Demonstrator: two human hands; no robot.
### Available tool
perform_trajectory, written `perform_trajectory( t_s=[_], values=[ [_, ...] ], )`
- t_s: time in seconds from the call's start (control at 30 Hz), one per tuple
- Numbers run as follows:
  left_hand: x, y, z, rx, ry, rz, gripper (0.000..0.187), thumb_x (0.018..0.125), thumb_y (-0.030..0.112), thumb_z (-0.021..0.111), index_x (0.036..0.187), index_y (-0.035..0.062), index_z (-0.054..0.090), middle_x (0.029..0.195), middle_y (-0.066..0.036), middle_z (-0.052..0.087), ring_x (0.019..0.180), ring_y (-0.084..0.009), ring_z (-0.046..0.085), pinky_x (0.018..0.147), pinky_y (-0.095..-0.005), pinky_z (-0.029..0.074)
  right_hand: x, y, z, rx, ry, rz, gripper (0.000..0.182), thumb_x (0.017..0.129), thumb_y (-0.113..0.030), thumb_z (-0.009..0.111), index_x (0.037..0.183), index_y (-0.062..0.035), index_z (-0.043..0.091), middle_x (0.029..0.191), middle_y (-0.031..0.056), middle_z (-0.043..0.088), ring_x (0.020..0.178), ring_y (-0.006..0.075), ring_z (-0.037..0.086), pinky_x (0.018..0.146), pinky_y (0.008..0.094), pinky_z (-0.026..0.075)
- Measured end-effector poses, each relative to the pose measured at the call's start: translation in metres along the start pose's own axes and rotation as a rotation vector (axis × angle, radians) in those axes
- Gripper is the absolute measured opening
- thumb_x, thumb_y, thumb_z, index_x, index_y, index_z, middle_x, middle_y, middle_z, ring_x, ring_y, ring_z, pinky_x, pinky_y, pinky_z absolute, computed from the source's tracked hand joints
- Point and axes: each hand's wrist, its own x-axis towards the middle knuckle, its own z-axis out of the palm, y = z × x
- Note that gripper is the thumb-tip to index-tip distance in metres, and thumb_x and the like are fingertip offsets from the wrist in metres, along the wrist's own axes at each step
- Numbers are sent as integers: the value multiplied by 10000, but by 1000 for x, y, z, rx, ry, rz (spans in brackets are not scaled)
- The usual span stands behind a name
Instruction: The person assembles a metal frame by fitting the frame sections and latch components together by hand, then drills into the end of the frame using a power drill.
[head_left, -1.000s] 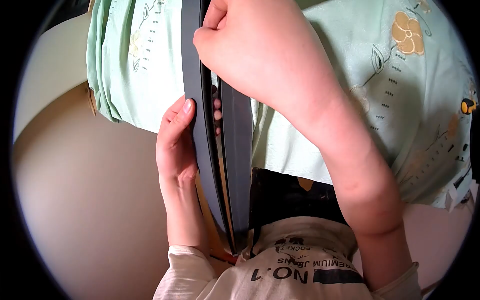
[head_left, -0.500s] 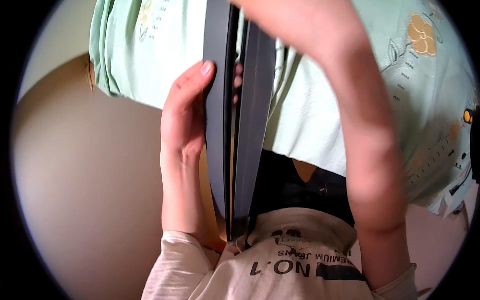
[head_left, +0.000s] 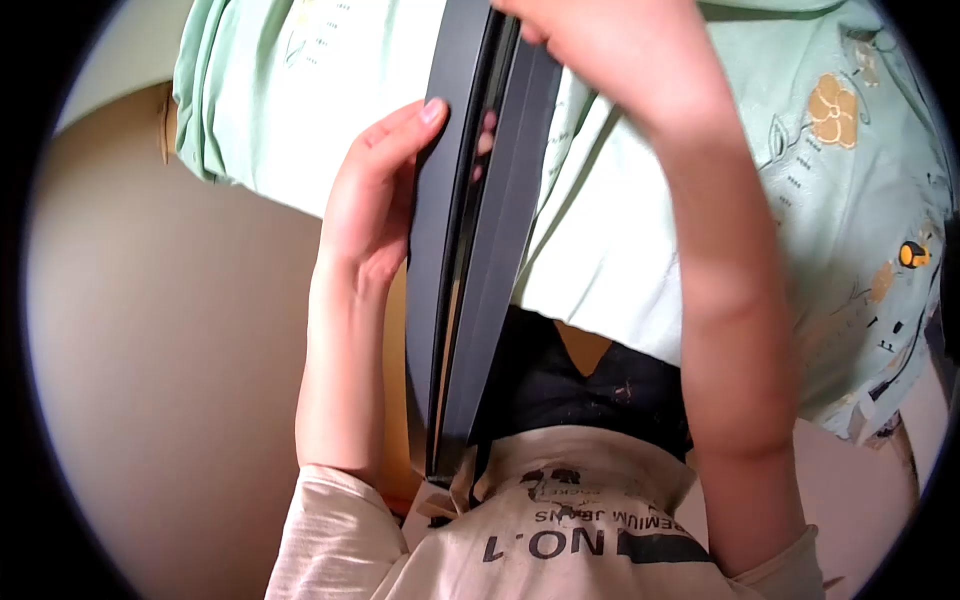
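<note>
Nearest, from 5 to 6 o'clock, is the person's own light beige T-shirt [head_left: 440, 570], its dark print reading "NO.1" upside down from this view. Just above it, between 4 and 5 o'clock, is dark clothing [head_left: 530, 390] at the person's lap.

A long dark grey object [head_left: 495, 250] with a smooth, matt-looking surface runs through the middle of the view, from 12 o'clock, where the frame cuts it off, down to between 6 and 7 o'clock, its lower end just beside the shirt. A narrow black slot [head_left: 458, 250] divides it lengthwise into two strips.

The left hand [head_left: 385, 170] is at 11 o'clock, its grip clamped around the left strip: the thumb presses on the outer face, and fingertips [head_left: 486, 142] show through the slot. The right hand [head_left: 600, 45] is at 1 o'clock, touching the upper part of the object; some fingers are out of frame, so I cannot tell whether its grip is closed. Its forearm reaches down toward 5 o'clock.

Beyond the hands, a pale mint-green cloth [head_left: 610, 250] stretches from 10 o'clock round to 4, with a tan embroidered flower [head_left: 833, 110] at 2 o'clock. A small yellow and black item [head_left: 913, 254] sits on it at 3 o'clock. A plain beige surface [head_left: 180, 350] fills 8 to 9 o'clock.
</note>
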Motion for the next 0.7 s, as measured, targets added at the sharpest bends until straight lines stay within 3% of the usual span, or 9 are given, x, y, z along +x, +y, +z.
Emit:
perform_trajectory(
  t_s=[0.2, 0.27, 0.57, 0.63, 0.7],
  values=[
    [8, 3, -2, -86, 21, -56, 309, 989, 258, 659, 1135, -11, 700, 975, -100, 751, 788, -141, 702, 768, -272, 585, 27, 3, -7, 38, -206, 181, 183, 872, -129, 659, 841, 41, 720, 724, 178, 712, 687, 270, 726, 669, 343, 554],
    [11, 4, -5, -107, -8, -58, 306, 993, 253, 655, 1138, -13, 698, 977, -102, 750, 789, -141, 702, 770, -273, 586, 29, 22, 14, -64, -46, -3, 132, 862, -88, 705, 837, 41, 702, 655, 96, 687, 583, 118, 648, 556, 275, 495],
    [6, -3, -13, -134, -73, -95, 312, 1000, 234, 651, 1155, -35, 683, 998, -120, 741, 814, -150, 708, 761, -287, 593, 10, 19, 9, 43, -115, 82, 106, 863, -68, 703, 829, 32, 691, 656, 93, 687, 572, 119, 634, 551, 283, 487],
    [6, -4, -14, -145, -91, -96, 314, 1000, 228, 651, 1164, -39, 678, 1001, -121, 740, 825, -154, 710, 758, -287, 588, 11, 21, 9, 57, -100, 69, 101, 840, -38, 664, 769, 28, 689, 627, 140, 687, 611, 257, 726, 639, 353, 589],
    [5, -4, -12, -149, -66, -94, 313, 997, 224, 656, 1158, -44, 681, 989, -122, 740, 817, -155, 707, 762, -292, 586, 11, 25, 10, 70, -80, 59, 95, 827, -49, 675, 770, 26, 691, 630, 137, 688, 612, 268, 720, 641, 361, 581]
  ],
)
